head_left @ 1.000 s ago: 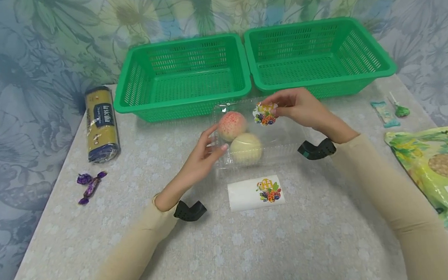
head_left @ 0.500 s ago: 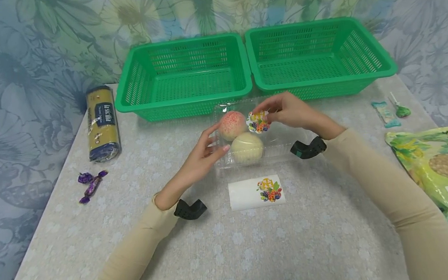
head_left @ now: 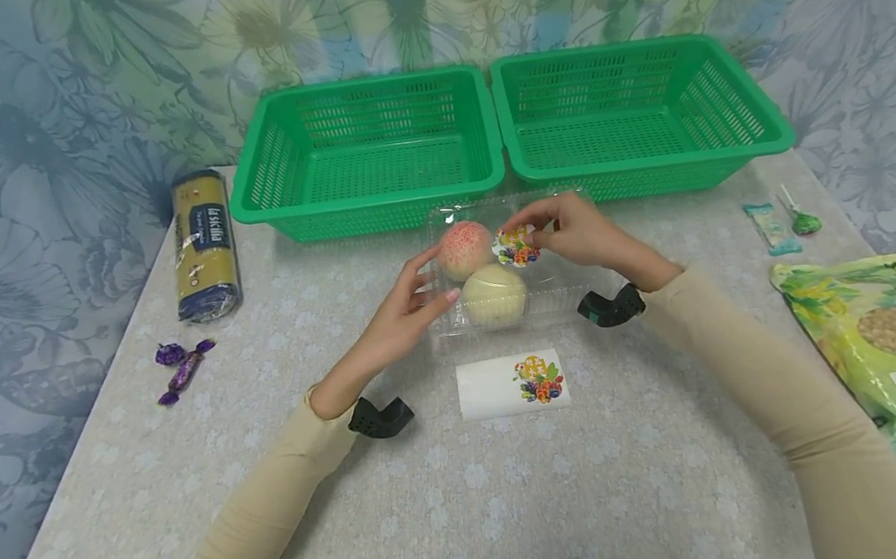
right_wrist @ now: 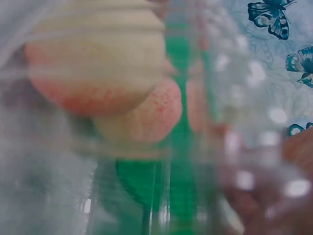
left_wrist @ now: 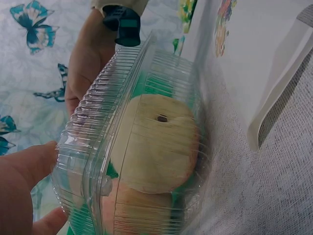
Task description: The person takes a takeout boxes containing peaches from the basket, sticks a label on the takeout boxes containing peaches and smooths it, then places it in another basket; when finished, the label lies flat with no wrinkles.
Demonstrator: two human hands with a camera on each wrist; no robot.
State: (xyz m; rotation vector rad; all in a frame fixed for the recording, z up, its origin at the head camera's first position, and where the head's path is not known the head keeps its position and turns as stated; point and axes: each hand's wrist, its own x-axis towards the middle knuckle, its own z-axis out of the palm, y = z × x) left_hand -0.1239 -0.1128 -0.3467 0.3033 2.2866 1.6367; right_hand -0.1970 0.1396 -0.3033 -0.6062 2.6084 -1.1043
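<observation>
Head cam: right hand point(head_left: 575, 229) pinched the fruit sticker point(head_left: 512, 248) over the clear box point(head_left: 552, 287), just beside the speckled peach point(head_left: 463, 250). Probably featherlight, floppy, tacky, so edges were the safe hold. Left hand point(head_left: 399, 333), unclenched, touched the box's left end.

Left wrist: thin, ribbed lid point(left_wrist: 96, 108), likely slick and crushable; ends beat middle.

Right wrist: too blurry to judge the pinch.

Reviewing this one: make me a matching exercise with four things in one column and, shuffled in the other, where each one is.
1. Sticker
2. Peaches
3. White sheet
4. Lollipop

A. Inside the clear box
B. Beside the teal candy
C. Pinched by the right hand
D. On the table, nearer the person than the box

Pairs: 1-C, 2-A, 3-D, 4-B
</observation>
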